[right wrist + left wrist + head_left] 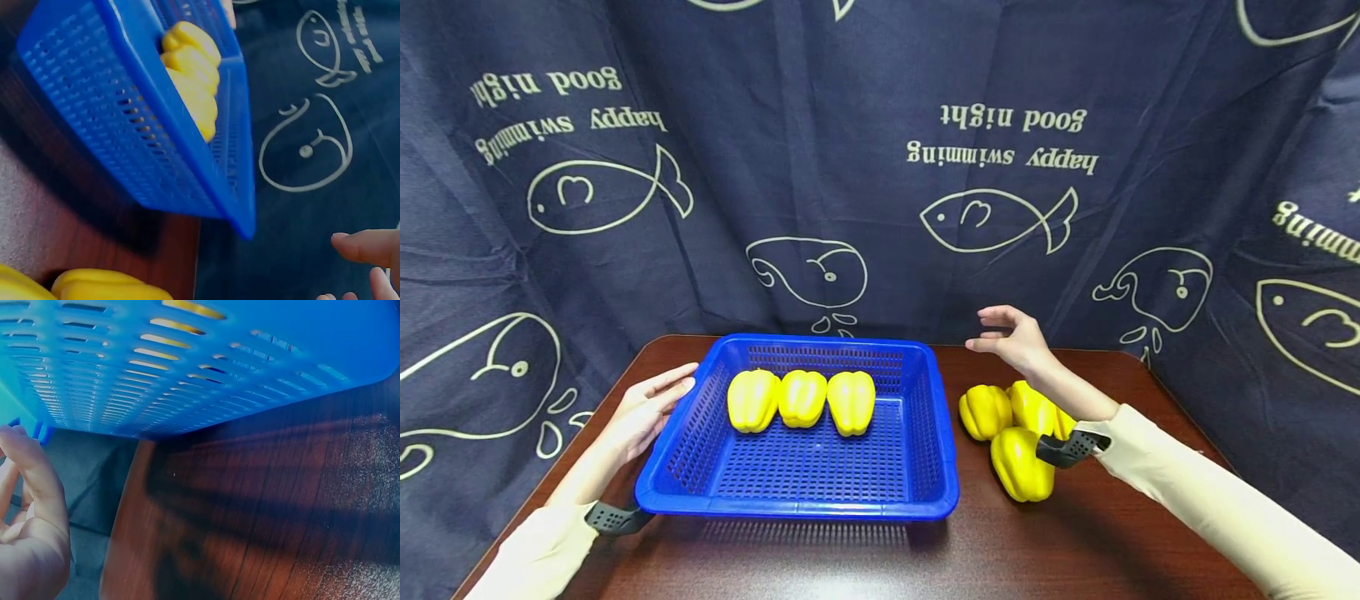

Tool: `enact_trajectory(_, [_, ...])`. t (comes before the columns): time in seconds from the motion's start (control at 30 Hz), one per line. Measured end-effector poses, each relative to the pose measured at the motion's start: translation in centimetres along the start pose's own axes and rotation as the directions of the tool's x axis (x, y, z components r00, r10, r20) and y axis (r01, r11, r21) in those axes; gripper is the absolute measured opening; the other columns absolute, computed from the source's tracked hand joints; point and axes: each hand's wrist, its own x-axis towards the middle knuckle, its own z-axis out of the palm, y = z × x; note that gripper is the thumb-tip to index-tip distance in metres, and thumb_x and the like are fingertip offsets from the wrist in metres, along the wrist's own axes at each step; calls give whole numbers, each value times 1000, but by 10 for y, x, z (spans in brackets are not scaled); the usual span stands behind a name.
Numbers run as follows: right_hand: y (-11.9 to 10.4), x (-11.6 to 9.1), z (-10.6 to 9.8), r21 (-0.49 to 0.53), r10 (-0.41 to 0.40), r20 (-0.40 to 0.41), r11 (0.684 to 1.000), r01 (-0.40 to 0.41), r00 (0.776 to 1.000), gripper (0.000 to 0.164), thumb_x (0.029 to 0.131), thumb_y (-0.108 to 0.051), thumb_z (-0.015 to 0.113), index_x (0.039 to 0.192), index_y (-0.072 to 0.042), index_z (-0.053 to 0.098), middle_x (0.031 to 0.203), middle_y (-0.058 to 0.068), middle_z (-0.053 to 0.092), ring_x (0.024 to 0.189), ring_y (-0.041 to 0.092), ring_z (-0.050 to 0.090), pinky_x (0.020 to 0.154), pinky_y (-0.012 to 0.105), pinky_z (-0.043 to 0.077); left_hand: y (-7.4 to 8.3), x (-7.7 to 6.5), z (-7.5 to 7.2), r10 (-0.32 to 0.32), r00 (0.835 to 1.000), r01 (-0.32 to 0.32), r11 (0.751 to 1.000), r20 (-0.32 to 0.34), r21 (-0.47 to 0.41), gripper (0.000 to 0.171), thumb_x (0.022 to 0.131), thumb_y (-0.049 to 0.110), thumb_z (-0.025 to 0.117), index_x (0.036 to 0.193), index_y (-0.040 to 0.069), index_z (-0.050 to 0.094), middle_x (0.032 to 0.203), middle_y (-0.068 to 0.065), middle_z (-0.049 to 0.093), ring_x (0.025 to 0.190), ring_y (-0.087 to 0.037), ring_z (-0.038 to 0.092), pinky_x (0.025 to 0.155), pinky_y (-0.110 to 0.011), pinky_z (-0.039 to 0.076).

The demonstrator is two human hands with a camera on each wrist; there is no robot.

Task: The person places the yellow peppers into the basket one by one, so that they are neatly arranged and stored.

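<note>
A blue plastic basket [820, 507] holds three yellow bell peppers [851, 403] in a row near its far wall. My left hand [643, 412] is at the basket's left rim, fingers extended along the outside of it; in the left wrist view the left hand [34, 515] shows beside the slotted wall. To the right of the basket my right hand [1015, 340] hovers with thumb and fingers apart and nothing between them. Below that arm, several more yellow bell peppers [1022, 465] lie on the table, some partly hidden by the wrist.
The dark reddish-brown table [760, 567] bears everything. Behind it and at both sides hangs a navy cloth [880, 192] with white fish and lettering. Dark bands [617, 518] circle both wrists.
</note>
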Motion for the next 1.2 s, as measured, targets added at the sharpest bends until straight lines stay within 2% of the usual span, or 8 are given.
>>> enact_trajectory(0.23, [14, -15, -28, 81, 46, 2, 996, -46, 999, 63, 84, -15, 74, 136, -1, 43, 133, 14, 47, 84, -7, 60, 79, 13, 52, -1, 0, -1, 8, 1000, -7, 999, 12, -40, 29, 100, 14, 51, 120, 30, 64, 101, 16, 71, 85, -7, 70, 70, -24, 58])
enact_trajectory(0.43, [30, -25, -49, 19, 12, -72, 1000, -11, 997, 52, 82, -19, 77, 125, -8, 50, 110, -8, 54, 80, -10, 60, 74, 9, 50, 0, -2, -2, 2, 1000, -2, 999, 12, -38, 29, 100, 14, 51, 119, 32, 64, 101, 16, 71, 86, -7, 70, 70, -25, 58])
enact_trajectory(0.57, [46, -27, -60, -37, -11, -132, 999, 6, 991, 51, 80, -20, 79, 122, -6, 53, 96, -22, 53, 78, -10, 58, 70, 10, 50, 1, -3, -2, 1, 1000, -1, 1000, -3, -14, 29, 99, 16, 52, 121, 32, 63, 101, 17, 70, 85, -6, 69, 69, -25, 58])
enact_trajectory(0.7, [64, -34, -72, -105, 1, -173, 994, -19, 985, 57, 80, -23, 79, 126, -1, 52, 91, -26, 51, 77, -9, 55, 68, 9, 50, 2, -1, 0, 0, 1000, 0, 1000, 3, 0, 30, 99, 17, 54, 125, 30, 62, 102, 17, 70, 86, -6, 69, 70, -26, 58])
enact_trajectory(0.83, [88, -37, -86, -100, -7, -191, 995, -13, 982, 52, 79, -25, 80, 121, -7, 55, 91, -27, 53, 78, -8, 56, 68, 10, 50, 2, -1, 1, 1, 1000, -1, 1000, 13, 0, 31, 99, 17, 53, 126, 29, 61, 103, 17, 70, 87, -7, 70, 71, -26, 58])
enact_trajectory(1.0, [147, -23, -116, 83, -15, -160, 996, 29, 987, 43, 78, -22, 80, 116, -21, 61, 97, -23, 60, 81, -6, 61, 66, 12, 52, 2, 1, 0, 4, 1000, -4, 1000, 30, -8, 34, 100, 16, 51, 132, 26, 57, 105, 18, 69, 89, -7, 70, 72, -24, 58])
enact_trajectory(1.1, [150, -29, -123, 137, 37, -127, 990, -19, 991, 37, 81, -18, 77, 113, -28, 59, 95, -26, 59, 82, -10, 60, 67, 12, 51, 2, 1, -1, 4, 999, -3, 1000, 36, -29, 32, 100, 14, 50, 128, 28, 59, 105, 17, 70, 88, -7, 70, 71, -25, 58])
enact_trajectory(1.2, [140, -40, -123, 76, 95, -69, 993, -90, 993, 36, 86, -22, 73, 112, -34, 51, 94, -30, 53, 85, -14, 54, 72, 12, 50, 1, 0, -1, 12, 999, -10, 999, 40, -44, 32, 101, 12, 49, 125, 29, 61, 105, 17, 70, 88, -7, 70, 71, -25, 58])
